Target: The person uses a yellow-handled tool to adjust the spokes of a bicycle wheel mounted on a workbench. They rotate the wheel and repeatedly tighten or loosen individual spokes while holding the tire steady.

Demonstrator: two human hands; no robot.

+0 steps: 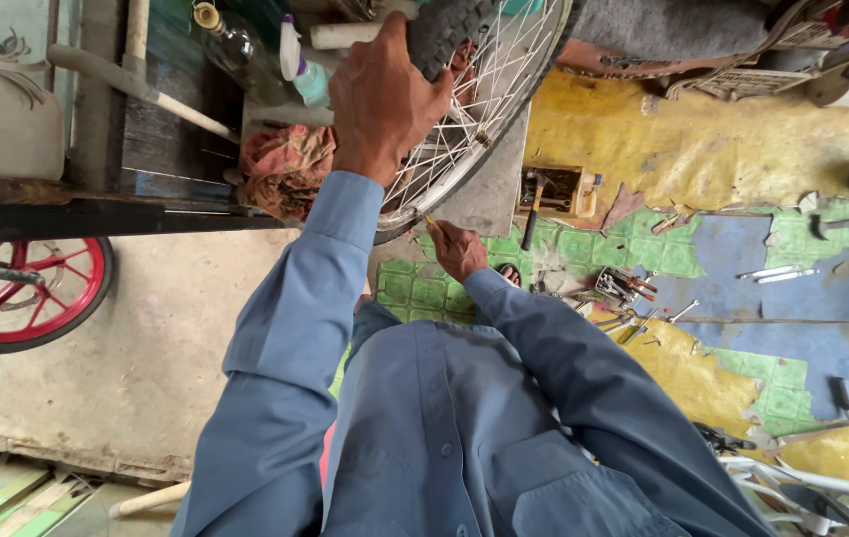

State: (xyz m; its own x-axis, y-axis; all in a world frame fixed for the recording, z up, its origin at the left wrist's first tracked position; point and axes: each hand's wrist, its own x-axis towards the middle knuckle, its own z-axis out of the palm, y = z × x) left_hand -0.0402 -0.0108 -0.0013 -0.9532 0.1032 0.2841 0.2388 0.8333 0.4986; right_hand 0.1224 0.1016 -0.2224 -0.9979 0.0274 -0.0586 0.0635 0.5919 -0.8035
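One spoked bicycle wheel point(474, 109) with a silver rim and black tyre stands upright over the workshop floor point(146, 328), near the top middle of the view. The left hand point(385, 99) closes over the tyre at the wheel's upper edge, fingers wrapped around the tread. The right hand point(457, 249) sits low by the rim's bottom edge, its fingers pinched on a small yellow-tipped tool point(429, 221); what kind of tool it is cannot be told.

One red-rimmed wheel point(32, 293) leans at the floor's left edge. Two bottles stand at the top: one dark glass bottle point(231, 45) with a yellow cap and one pale spray bottle point(300, 65). One crumpled reddish rag point(285, 169) lies just left of the wheel. One wooden box point(556, 191) holds a hammer, right of the wheel. A scatter of hand tools point(628, 293) lies on the patchy yellow, green and blue floor covering.
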